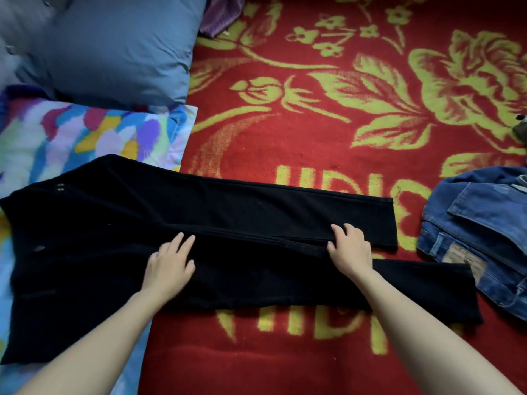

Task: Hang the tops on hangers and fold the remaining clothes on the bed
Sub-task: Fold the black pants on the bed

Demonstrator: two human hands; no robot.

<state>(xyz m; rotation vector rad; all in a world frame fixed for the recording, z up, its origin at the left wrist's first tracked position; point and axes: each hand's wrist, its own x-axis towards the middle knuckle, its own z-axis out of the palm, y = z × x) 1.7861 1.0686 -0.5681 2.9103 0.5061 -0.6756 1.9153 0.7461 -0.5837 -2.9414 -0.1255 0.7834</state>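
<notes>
The left hand, fingers apart, holds the black trousers flat on the bed while the right hand, at 3 o'clock, pinches a leg, probably to fold it.

Trousers across blanket; jeans right; pillows behind-left.

Large yellow letters woven into the red flowered blanket, lower centre, are partly covered by black trousers; they read roughly "HDI". The tan patch on the blue denim jeans is too blurred to read.
</notes>
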